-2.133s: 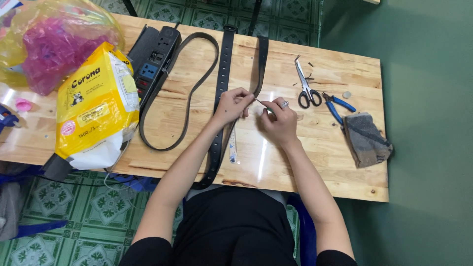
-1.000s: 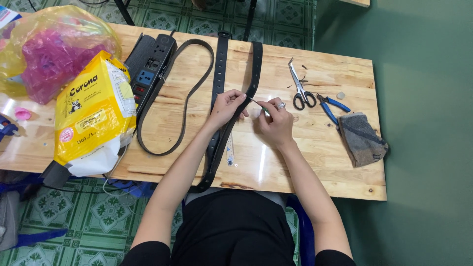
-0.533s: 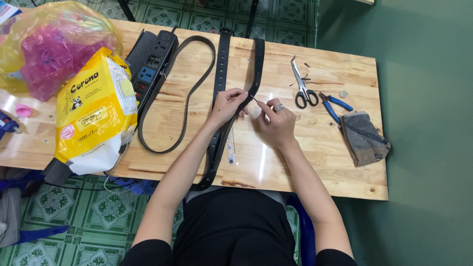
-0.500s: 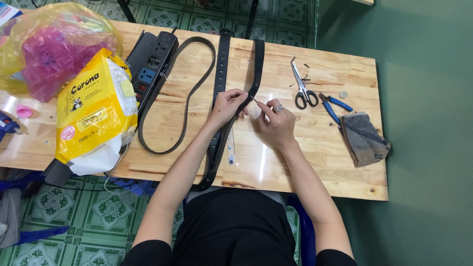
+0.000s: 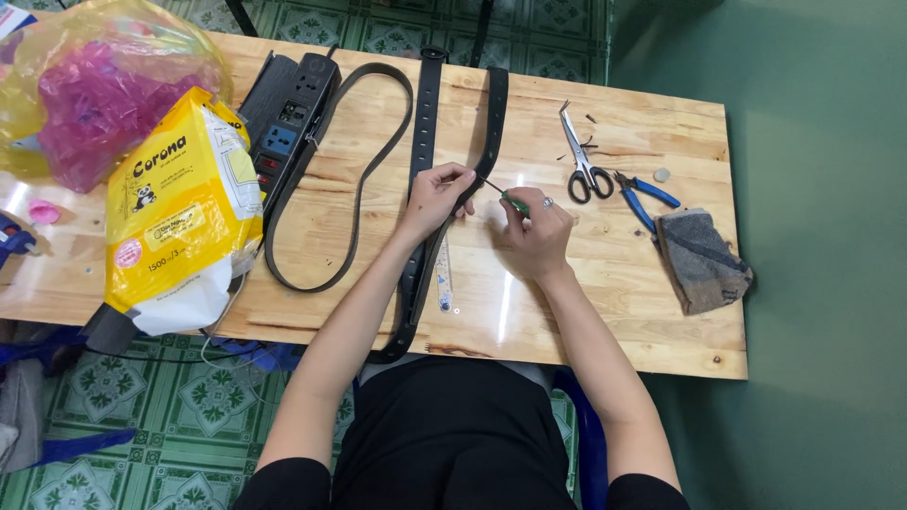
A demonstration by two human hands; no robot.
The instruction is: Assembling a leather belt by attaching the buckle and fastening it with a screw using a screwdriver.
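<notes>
Pinching the long black leather belt [image 5: 421, 142] at mid-bench, the left hand [image 5: 436, 195] has its fingers closed on the strap, while the right hand [image 5: 536, 229] grips a small green-handled screwdriver [image 5: 511, 199] whose tip points at it; steel scissors [image 5: 583, 162] lie just right on the pale wooden bench [image 5: 605, 302]

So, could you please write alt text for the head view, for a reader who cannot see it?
A person's left hand pinches a black belt on a wooden table while the right hand points a small green-handled tool at it. Scissors, blue pliers and a yellow bag lie nearby.
</notes>
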